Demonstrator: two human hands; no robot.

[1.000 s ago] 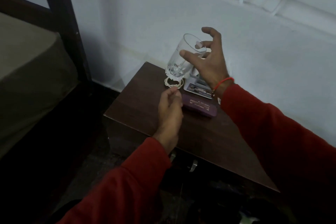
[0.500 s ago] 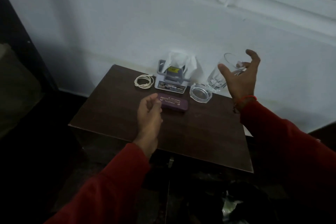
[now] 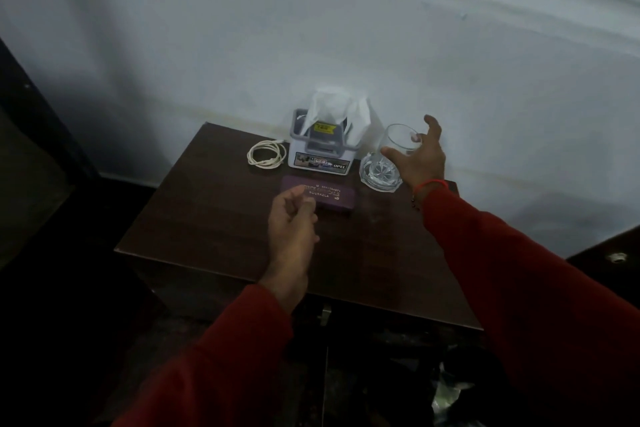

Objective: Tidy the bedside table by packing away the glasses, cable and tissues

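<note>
On the dark wooden bedside table (image 3: 214, 239), a coiled white cable (image 3: 266, 155) lies at the back left. Beside it stands a grey holder (image 3: 320, 158) with white tissues (image 3: 337, 107) sticking out of the top. A purple glasses case (image 3: 329, 197) lies in front of the holder. My right hand (image 3: 420, 159) grips a clear drinking glass (image 3: 398, 140) by its rim, just above a clear glass dish (image 3: 379, 175) at the back right. My left hand (image 3: 292, 220) hovers with loosely curled fingers over the near left end of the case, holding nothing.
A white wall (image 3: 346, 45) runs right behind the table. A dark bed frame (image 3: 38, 107) stands to the left. A metal handle (image 3: 325, 315) shows under the table's front edge, and dark clutter lies on the floor (image 3: 443, 392) below.
My right hand carried the glass from above the cable at the back left across to the back right, and lowered it toward the glass dish. My left hand stayed by the case.
</note>
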